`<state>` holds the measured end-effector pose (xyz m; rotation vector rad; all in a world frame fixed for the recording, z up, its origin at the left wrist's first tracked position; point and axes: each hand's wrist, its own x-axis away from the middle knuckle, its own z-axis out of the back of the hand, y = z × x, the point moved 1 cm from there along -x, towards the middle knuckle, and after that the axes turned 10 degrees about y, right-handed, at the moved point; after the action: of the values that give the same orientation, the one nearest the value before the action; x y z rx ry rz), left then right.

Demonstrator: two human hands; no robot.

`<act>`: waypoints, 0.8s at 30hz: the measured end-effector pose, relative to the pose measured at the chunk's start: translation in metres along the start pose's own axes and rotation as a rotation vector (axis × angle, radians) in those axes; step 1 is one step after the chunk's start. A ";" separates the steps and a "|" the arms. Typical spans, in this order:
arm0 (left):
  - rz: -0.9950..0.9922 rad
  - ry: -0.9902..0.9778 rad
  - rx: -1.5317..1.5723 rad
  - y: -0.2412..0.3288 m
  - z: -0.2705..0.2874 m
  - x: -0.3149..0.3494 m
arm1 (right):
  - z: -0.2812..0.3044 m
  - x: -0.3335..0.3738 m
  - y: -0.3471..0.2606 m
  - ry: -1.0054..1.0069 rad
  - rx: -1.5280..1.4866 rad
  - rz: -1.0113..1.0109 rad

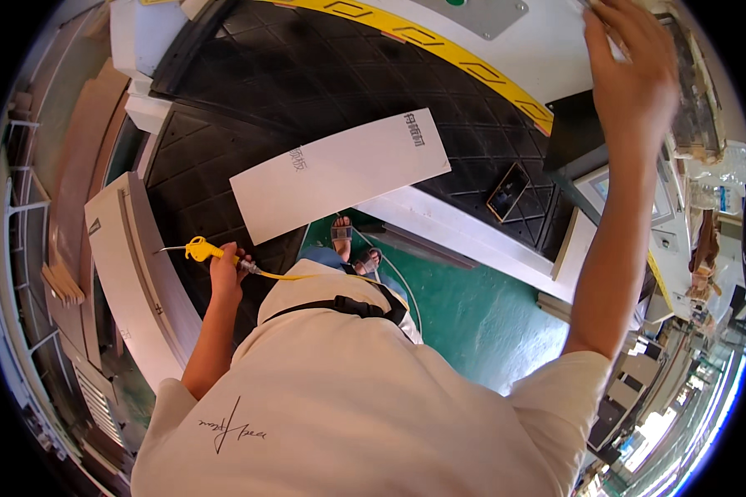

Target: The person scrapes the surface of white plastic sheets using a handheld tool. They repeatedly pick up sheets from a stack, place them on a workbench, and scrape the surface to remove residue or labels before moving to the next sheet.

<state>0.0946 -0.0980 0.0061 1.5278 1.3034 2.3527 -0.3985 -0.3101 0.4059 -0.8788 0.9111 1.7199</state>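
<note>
My left hand (227, 269) is closed round a yellow air blow gun (201, 248) with a thin metal nozzle pointing left. A yellow hose (294, 277) runs from its rear end across my waist. Raised at the upper right, my right hand (637, 79) is beside the white machine housing (547, 58). Its fingers and thumb curl together at the picture's top edge, and what they hold there cannot be made out. Between my hands a white panel (340, 176) with dark handwriting lies across the black gridded machine bed (282, 83).
A long white board (133, 273) stands at the left, beside brown strips (83, 182). A phone-like dark rectangle (508, 192) rests on the bed. A screen (597, 192) is under my right forearm. The yellow-edged housing curves along the back. Green floor (481, 319) shows below.
</note>
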 end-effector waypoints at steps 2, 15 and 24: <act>-0.022 0.018 -0.145 -0.008 0.001 0.005 | 0.032 0.037 -0.008 -0.062 -0.222 -0.384; 0.507 -0.379 -1.019 0.045 -0.035 0.050 | 0.050 0.422 -0.160 -0.636 -1.187 -2.284; -1.488 -0.556 -1.076 0.035 -0.211 0.064 | 0.021 0.447 -0.015 -0.377 -0.065 -0.718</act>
<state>-0.0875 -0.2217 0.0432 0.3938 0.4265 1.0576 -0.5105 -0.1043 0.0247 -0.7606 0.2337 1.2201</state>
